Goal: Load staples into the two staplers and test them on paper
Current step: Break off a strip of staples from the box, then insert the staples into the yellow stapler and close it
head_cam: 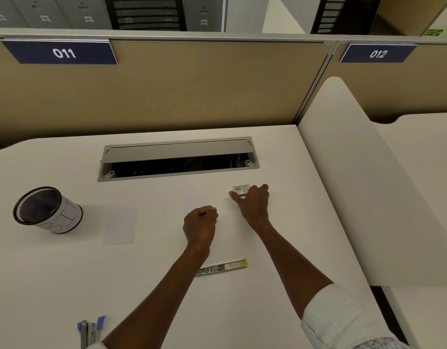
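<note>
- A black mesh cup (47, 209) wrapped in white paper stands at the desk's far left.
- A blue stapler (90, 329), swung open, lies at the near edge.
- A white paper slip (120, 225) lies flat just right of the cup.
- The left hand (200, 221) is clenched in a fist, resting on a second paper slip (196, 202); whether it grasps anything cannot be told.
- A yellow stapler (223, 266), opened flat, lies near, partly under the left forearm.
- The right hand (253, 201) grasps a small staple box (240, 190) between thumb and fingers, on the desk (280, 157) below the open cable tray (178, 158).
</note>
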A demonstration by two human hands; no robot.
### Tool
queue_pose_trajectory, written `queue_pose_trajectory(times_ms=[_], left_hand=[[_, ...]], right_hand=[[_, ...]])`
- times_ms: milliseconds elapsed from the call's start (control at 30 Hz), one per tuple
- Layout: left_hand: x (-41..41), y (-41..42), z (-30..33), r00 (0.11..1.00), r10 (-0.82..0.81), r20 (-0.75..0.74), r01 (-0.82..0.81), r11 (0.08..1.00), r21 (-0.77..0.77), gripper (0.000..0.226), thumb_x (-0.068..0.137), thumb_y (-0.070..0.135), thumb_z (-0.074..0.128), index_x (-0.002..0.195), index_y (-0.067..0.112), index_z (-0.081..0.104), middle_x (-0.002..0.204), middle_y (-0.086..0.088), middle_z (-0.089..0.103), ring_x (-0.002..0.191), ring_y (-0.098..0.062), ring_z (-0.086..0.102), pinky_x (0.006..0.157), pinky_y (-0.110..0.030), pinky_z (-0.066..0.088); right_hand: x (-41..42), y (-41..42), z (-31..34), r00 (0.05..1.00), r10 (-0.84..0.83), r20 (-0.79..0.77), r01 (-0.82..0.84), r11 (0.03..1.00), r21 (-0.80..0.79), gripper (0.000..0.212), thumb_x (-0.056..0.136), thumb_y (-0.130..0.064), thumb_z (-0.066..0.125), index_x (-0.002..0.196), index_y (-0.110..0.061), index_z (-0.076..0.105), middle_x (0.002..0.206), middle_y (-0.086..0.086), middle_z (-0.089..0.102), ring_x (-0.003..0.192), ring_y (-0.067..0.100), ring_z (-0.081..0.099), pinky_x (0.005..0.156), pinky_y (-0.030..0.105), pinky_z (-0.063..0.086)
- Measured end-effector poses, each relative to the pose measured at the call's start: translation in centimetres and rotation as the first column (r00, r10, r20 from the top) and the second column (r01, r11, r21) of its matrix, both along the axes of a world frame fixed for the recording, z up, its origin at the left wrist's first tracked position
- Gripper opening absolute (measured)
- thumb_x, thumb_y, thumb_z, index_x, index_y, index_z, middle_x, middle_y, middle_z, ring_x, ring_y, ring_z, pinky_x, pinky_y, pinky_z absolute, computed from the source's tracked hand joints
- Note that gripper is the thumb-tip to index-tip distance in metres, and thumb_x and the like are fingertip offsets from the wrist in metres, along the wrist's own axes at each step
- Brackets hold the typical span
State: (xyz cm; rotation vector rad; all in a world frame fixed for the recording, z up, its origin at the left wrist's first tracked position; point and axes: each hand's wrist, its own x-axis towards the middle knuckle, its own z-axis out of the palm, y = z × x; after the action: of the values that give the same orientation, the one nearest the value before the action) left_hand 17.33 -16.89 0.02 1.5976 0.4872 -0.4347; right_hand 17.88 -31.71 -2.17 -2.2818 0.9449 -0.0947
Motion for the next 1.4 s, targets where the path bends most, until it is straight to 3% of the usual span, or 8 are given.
queue_pose_trajectory(times_ms=[200, 367, 500, 633, 800, 1000, 1200, 1400], left_hand=[[-0.2, 0.9, 0.9, 1.000, 0.004, 0.023, -0.004, 1.000, -0.004, 0.011, 0.082, 0.009, 0.067, 0.085, 0.017, 0.075, 0.082, 0.004, 0.074, 0.085, -0.018, 0.072, 0.085, -0.033, 0.058], [-1.5, 3.0, 1.3, 0.998, -0.018, 0.067, 0.017, 1.000, 0.014, 0.010, 0.084, 0.011, 0.066, 0.083, 0.018, 0.073, 0.084, 0.000, 0.074, 0.084, -0.018, 0.071, 0.089, -0.039, 0.057], [-3.2, 5.0, 1.3, 0.991, -0.074, 0.115, 0.063, 0.993, 0.100, 0.011, 0.085, 0.012, 0.065, 0.082, 0.021, 0.073, 0.084, 0.000, 0.075, 0.083, -0.018, 0.072, 0.091, -0.040, 0.056], [-5.0, 7.2, 1.0, 0.974, -0.164, 0.159, 0.125, 0.965, 0.229, 0.019, 0.085, 0.004, 0.059, 0.089, 0.016, 0.074, 0.091, 0.000, 0.075, 0.091, -0.019, 0.070, 0.094, -0.039, 0.053], [-6.8, 8.8, 0.8, 0.936, -0.265, 0.231, 0.171, 0.917, 0.360, 0.020, 0.085, 0.003, 0.059, 0.095, 0.012, 0.074, 0.096, 0.004, 0.074, 0.091, -0.011, 0.067, 0.085, -0.021, 0.047], [-8.2, 9.7, 0.6, 0.907, -0.289, 0.307, 0.157, 0.907, 0.391, 0.020, 0.086, -0.003, 0.059, 0.098, 0.006, 0.072, 0.098, -0.002, 0.074, 0.086, -0.012, 0.067, 0.086, -0.025, 0.050], [-8.7, 9.9, 0.9, 0.900, -0.290, 0.326, 0.153, 0.910, 0.385, 0.022, 0.087, -0.003, 0.057, 0.100, 0.007, 0.072, 0.100, -0.001, 0.073, 0.086, -0.012, 0.066, 0.081, -0.019, 0.046], [-9.3, 10.2, 0.5, 0.925, -0.215, 0.313, 0.105, 0.937, 0.332, 0.026, 0.084, -0.001, 0.063, 0.109, 0.005, 0.067, 0.107, -0.004, 0.070, 0.097, -0.016, 0.065, 0.078, -0.014, 0.044]], right_hand=[[-2.0, -0.4, 1.3, 0.983, -0.109, 0.149, 0.119, 0.991, -0.061, 0.033, 0.100, -0.016, 0.047, 0.118, 0.009, 0.059, 0.116, 0.025, 0.053, 0.104, 0.037, 0.057, 0.087, 0.033, 0.044], [-5.4, 0.0, 2.3, 0.977, -0.055, 0.204, 0.042, 0.997, 0.072, 0.025, 0.090, 0.002, 0.053, 0.107, 0.000, 0.071, 0.109, 0.016, 0.071, 0.103, 0.026, 0.065, 0.086, 0.019, 0.042], [-8.4, 1.6, 3.0, 0.979, -0.047, 0.199, -0.008, 0.963, 0.270, 0.023, 0.088, 0.001, 0.053, 0.101, -0.001, 0.072, 0.092, 0.013, 0.075, 0.083, 0.023, 0.068, 0.085, 0.034, 0.054], [-10.8, 3.6, 3.3, 0.992, -0.004, 0.129, -0.041, 0.939, 0.342, 0.028, 0.087, 0.001, 0.042, 0.095, -0.003, 0.069, 0.086, 0.006, 0.072, 0.077, 0.018, 0.061, 0.071, 0.030, 0.049], [-12.8, 6.3, 3.3, 0.984, 0.167, 0.063, -0.178, 0.936, 0.305, 0.024, 0.090, -0.011, 0.047, 0.085, -0.005, 0.070, 0.087, 0.002, 0.070, 0.076, 0.013, 0.059, 0.062, 0.017, 0.042], [-14.0, 9.5, 2.1, 0.891, 0.454, -0.019, -0.448, 0.886, 0.119, 0.042, 0.078, -0.044, 0.075, 0.104, -0.012, 0.065, 0.100, 0.003, 0.066, 0.085, 0.014, 0.058, 0.071, 0.026, 0.041], [-13.3, 11.9, 1.9, 0.918, 0.373, -0.132, -0.381, 0.923, -0.045, 0.029, 0.080, -0.036, 0.059, 0.072, -0.008, 0.059, 0.078, 0.006, 0.065, 0.076, 0.030, 0.062, 0.062, 0.034, 0.045], [-13.1, 12.2, 2.3, 0.960, 0.248, -0.130, -0.252, 0.968, -0.013, 0.024, 0.079, -0.027, 0.059, 0.069, -0.006, 0.055, 0.074, 0.010, 0.063, 0.077, 0.034, 0.062, 0.062, 0.032, 0.044]])
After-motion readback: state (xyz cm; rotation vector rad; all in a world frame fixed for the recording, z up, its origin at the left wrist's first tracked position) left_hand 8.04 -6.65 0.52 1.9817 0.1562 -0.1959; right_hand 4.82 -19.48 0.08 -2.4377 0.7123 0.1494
